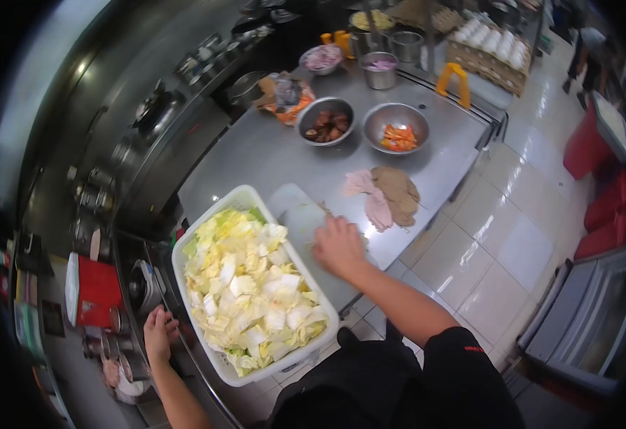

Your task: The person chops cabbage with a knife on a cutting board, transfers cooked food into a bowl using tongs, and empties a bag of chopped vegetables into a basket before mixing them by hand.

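A large white plastic tub [182, 266] heaped with chopped cabbage [252, 289] stands in front of me, its near end past the table edge. My left hand [159, 332] hovers beside the tub's left side, its fingers loosely bent and apart, apparently holding nothing. Over a pale cutting board [295, 207] on the tub's right, my right hand [340, 247] reaches down with curled fingers. Whatever lies under those fingers is hidden; small scraps show around them. A pink cloth [376, 207] and a brown cloth [396, 194] lie beyond my right hand.
On the steel table [270, 159] stand a bowl of dark brown pieces [327, 127] and a bowl of orange-red pieces [398, 136]. Egg trays [491, 46], a steel pot [379, 71] and a torn orange bag [289, 96] sit farther back. A stove counter runs along the left.
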Demonstrator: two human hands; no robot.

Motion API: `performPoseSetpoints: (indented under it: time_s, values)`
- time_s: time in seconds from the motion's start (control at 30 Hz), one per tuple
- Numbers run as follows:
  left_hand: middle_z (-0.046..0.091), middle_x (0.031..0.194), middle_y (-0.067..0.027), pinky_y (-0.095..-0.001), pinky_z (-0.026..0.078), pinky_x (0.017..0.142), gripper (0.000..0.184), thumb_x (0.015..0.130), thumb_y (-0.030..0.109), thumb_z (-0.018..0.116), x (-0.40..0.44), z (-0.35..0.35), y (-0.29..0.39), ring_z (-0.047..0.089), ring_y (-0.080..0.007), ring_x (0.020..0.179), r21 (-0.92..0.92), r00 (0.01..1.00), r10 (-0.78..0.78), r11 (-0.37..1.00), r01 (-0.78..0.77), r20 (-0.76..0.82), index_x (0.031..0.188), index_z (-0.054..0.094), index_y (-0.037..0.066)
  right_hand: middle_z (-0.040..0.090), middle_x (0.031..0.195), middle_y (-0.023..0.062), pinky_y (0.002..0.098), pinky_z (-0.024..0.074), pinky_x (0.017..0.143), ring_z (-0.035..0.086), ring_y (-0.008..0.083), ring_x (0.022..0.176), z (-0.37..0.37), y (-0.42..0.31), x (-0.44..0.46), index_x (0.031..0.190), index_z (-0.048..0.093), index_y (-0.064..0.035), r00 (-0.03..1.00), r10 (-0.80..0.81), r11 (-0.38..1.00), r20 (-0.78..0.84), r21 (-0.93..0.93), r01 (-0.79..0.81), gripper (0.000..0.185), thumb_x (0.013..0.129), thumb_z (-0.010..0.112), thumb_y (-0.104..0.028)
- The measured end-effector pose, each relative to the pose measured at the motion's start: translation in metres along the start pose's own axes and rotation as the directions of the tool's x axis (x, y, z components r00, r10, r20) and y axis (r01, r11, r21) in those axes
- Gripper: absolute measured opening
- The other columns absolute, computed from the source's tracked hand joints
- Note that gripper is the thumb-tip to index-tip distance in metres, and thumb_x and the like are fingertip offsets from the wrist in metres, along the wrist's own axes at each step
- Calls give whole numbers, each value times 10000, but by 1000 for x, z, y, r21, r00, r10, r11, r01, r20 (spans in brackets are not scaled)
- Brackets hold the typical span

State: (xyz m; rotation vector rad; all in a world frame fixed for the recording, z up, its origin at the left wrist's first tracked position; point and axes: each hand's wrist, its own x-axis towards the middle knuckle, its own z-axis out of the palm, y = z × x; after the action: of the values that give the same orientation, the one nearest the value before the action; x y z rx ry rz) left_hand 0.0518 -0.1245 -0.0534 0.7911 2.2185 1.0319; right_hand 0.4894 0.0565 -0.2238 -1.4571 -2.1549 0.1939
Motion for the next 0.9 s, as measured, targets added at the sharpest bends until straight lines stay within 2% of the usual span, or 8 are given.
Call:
performPoseSetpoints:
  time_s: [0.27, 0.33, 0.4, 0.53, 0.63, 0.67, 0.8, 0.9]
  values:
    - [663, 1109, -82, -251, 508, 652, 499, 964, 269, 625, 32, 15, 48, 653, -118, 860, -27, 953, 280, 960, -278, 114, 1375, 534, 2, 652, 924, 233, 465, 521, 748, 656, 384, 876, -21, 50, 29, 987, 605, 19, 936, 351, 901, 4, 270, -339, 250, 858, 626, -194]
    - [671, 1115, -115, -280, 523, 695, 505, 945, 279, 643, 58, 26, 54, 667, -152, 891, 32, 918, 373, 924, -380, 136, 1353, 557, -6, 675, 905, 229, 454, 513, 740, 663, 382, 866, -68, 8, 44, 1009, 616, 24, 934, 299, 892, -197, 407, -199, 270, 850, 647, -192]
    - [672, 1128, -171, -335, 536, 786, 521, 925, 309, 658, 85, 37, 55, 686, -231, 926, 209, 839, 519, 813, -544, 165, 1327, 580, -14, 684, 901, 180, 412, 520, 710, 666, 368, 799, -108, -55, 53, 1032, 613, -17, 953, 253, 921, -166, 342, -185, 249, 892, 651, -219]
    - [644, 1164, -235, -409, 500, 931, 501, 899, 348, 671, 118, 68, 70, 644, -357, 1053, 439, 756, 596, 623, -647, 269, 1268, 640, 11, 655, 1207, 206, 381, 497, 921, 642, 313, 1093, -117, -156, 84, 1228, 610, -1, 954, -209, 936, 214, 326, 132, 447, 956, 633, -355]
    - [635, 1121, -229, -435, 489, 934, 439, 881, 323, 689, 139, 77, 70, 616, -381, 1067, 478, 750, 587, 587, -654, 305, 1203, 675, 25, 571, 1371, 215, 368, 413, 1072, 543, 297, 1277, -105, -139, 105, 1352, 540, 17, 977, -30, 822, 209, 562, -95, 597, 1000, 540, -464]
    - [636, 1112, -228, -436, 490, 931, 429, 876, 317, 693, 142, 77, 70, 616, -384, 1060, 473, 758, 570, 598, -647, 317, 1192, 679, 26, 454, 1485, 240, 371, 311, 1163, 415, 340, 1400, -113, -132, 93, 1449, 409, 58, 958, 127, 880, 257, 416, -228, 726, 1018, 444, -526]
    - [644, 1078, -218, -440, 494, 912, 380, 847, 282, 719, 151, 78, 69, 618, -382, 1038, 434, 739, 598, 603, -669, 309, 1123, 667, 26, 267, 1564, 315, 392, 190, 1219, 243, 392, 1484, -82, -154, 45, 1499, 241, 120, 935, 141, 934, 326, 269, -234, 843, 1013, 386, -553]
    - [650, 1067, -215, -440, 495, 906, 365, 839, 269, 723, 152, 79, 69, 619, -381, 1036, 450, 750, 578, 604, -658, 321, 1109, 656, 32, 336, 1508, 345, 460, 220, 1199, 271, 428, 1455, -48, -179, 69, 1462, 298, 128, 950, 87, 926, 300, 327, -188, 820, 997, 440, -532]
